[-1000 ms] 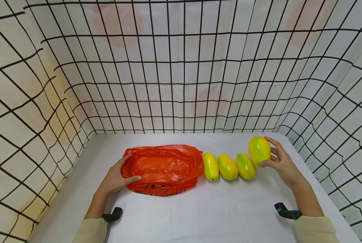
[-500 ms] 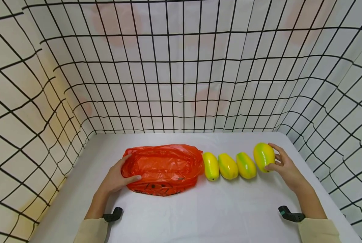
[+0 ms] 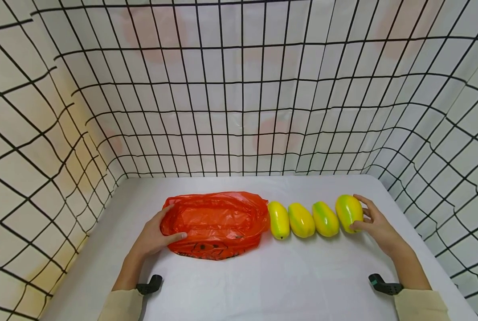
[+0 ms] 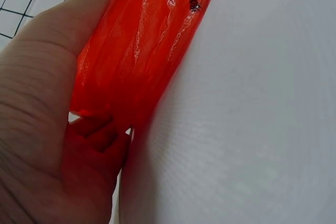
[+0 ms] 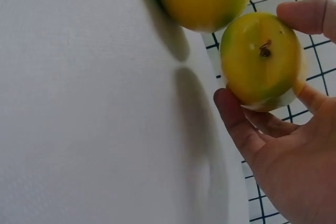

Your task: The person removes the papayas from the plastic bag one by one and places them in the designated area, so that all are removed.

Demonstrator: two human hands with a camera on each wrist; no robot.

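Note:
A red plastic bag [image 3: 218,218] lies with its mouth spread wide, a printed face on its front. My left hand [image 3: 152,234] holds the bag's left end, thumb on the front; in the left wrist view the curled fingers show through the red film [image 4: 131,51]. On the right, my right hand [image 3: 377,225] grips a yellow-green papaya [image 3: 349,214] by its right side. The right wrist view shows this papaya's stem end [image 5: 262,59] between thumb and fingers. Whether it touches the table is hard to tell.
Three more papayas stand in a row between the bag and the held one: a left one [image 3: 279,220], a middle one [image 3: 301,220] and a right one [image 3: 325,219]. A black wire grid [image 3: 243,111] encloses the white table [image 3: 263,285] at the back and sides.
My right hand has brought the papaya right and down, to the right end of the row. My left hand and the bag have stayed in place.

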